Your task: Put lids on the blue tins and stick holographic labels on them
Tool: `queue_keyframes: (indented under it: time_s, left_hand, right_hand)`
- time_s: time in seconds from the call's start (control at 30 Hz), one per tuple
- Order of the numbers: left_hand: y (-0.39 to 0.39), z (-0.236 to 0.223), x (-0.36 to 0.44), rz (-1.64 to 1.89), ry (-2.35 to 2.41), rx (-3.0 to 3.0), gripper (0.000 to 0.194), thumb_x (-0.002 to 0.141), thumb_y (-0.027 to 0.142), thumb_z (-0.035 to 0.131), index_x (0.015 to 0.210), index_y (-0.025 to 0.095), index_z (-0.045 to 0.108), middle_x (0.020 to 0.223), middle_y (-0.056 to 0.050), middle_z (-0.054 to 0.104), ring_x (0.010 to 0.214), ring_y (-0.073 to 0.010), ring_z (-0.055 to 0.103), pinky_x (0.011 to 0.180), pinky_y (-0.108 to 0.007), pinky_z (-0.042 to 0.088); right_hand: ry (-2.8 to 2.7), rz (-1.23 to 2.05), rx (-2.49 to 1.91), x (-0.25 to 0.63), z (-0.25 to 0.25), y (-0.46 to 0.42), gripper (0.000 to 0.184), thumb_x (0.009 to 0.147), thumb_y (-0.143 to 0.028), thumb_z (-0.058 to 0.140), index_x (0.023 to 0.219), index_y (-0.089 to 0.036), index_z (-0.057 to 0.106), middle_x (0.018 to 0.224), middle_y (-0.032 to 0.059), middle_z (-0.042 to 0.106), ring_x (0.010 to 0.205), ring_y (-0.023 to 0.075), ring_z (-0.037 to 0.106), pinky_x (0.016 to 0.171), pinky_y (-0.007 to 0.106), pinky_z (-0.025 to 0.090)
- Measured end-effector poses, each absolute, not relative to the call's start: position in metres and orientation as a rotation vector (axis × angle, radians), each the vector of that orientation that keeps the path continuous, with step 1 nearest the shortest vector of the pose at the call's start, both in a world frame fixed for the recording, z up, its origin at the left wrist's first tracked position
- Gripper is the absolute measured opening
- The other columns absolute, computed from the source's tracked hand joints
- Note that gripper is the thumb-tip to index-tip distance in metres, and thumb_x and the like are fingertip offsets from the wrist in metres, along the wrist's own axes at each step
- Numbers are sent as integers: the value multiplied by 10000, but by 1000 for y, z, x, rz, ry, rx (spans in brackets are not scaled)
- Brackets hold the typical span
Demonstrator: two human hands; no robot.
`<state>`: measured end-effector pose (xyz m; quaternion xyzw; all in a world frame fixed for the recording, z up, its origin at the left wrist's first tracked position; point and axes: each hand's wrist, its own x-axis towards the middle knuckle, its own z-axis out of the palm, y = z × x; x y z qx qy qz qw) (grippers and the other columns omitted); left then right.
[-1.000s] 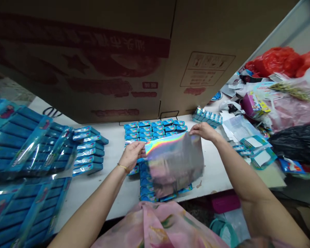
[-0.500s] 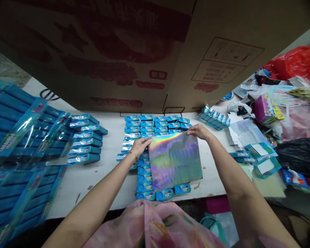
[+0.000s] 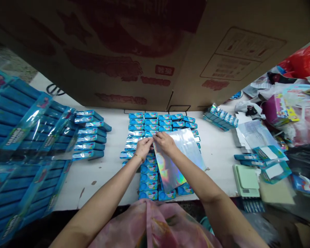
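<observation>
A shiny silver holographic sheet [image 3: 182,155] lies tilted over rows of small blue printed boxes [image 3: 148,176] on the white table. At its upper left corner my two hands meet. My left hand [image 3: 144,146] has its fingers pinched together at that corner, beside my right hand. With fingers bent down, my right hand [image 3: 164,141] grips the same corner, its forearm crossing above the sheet. The fingertips partly hide what lies between them. Several rows of the blue boxes show beyond the sheet and along its left side.
A large cardboard carton [image 3: 113,69] stands across the back. Wrapped stacks of blue boxes [image 3: 23,134] crowd the left, with a short column of boxes [image 3: 89,136] beside them. At right are a pale green scale [image 3: 246,181], a packed row of boxes [image 3: 220,117], papers and plastic bags.
My right hand has moved left from the sheet's upper right corner to its upper left corner, beside my left hand. The sheet has turned. The view has shifted slightly.
</observation>
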<state>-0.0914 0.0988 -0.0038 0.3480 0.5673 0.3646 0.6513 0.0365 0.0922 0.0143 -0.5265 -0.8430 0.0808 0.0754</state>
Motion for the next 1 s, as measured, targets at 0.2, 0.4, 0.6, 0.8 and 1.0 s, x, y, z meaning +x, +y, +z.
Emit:
queue_keyframes:
  time_s: [0.2, 0.4, 0.6, 0.8, 1.0]
  left_hand:
    - [94, -12, -97, 815, 1279, 703, 323, 530, 437, 659, 646, 143, 595, 528, 44, 508, 512, -86, 488, 496, -225, 454]
    - [101, -31, -115, 784, 1353, 834, 246, 615, 399, 587, 656, 156, 593, 553, 36, 533, 511, -109, 515, 512, -261, 471]
    - [104, -31, -129, 855, 1439, 1104, 204, 600, 354, 619, 705, 180, 642, 696, -22, 607, 718, -173, 565, 654, -291, 459]
    - [110, 5, -145, 1026, 1131, 436, 436, 676, 521, 536, 901, 156, 617, 948, -79, 620, 826, -153, 571, 686, -272, 441]
    - [124, 9, -166, 1127, 1170, 366, 411, 514, 271, 724, 876, 127, 594, 687, -1, 591, 577, -72, 513, 550, -208, 394]
  right_hand:
    - [-2612, 224, -1542, 41, 10, 84, 254, 864, -157, 373, 1030, -158, 566, 1009, 104, 562, 846, 194, 486, 716, 313, 391]
    - [-2426, 552, -1591, 42, 44, 80, 131, 803, -151, 452, 816, -163, 582, 900, 73, 573, 811, 161, 507, 723, 280, 398]
    - [-1810, 1158, -1556, 40, 74, 94, 73, 727, -206, 495, 684, -170, 542, 718, -1, 544, 638, 100, 511, 574, 213, 396]
    - [-1260, 1581, -1495, 15, 60, 121, 139, 642, -297, 557, 669, -165, 529, 532, -39, 518, 494, 91, 496, 468, 197, 365]
    - [-1008, 1562, -1514, -9, 32, 131, 194, 582, -339, 610, 637, -169, 535, 475, -56, 494, 425, 83, 440, 416, 195, 312]
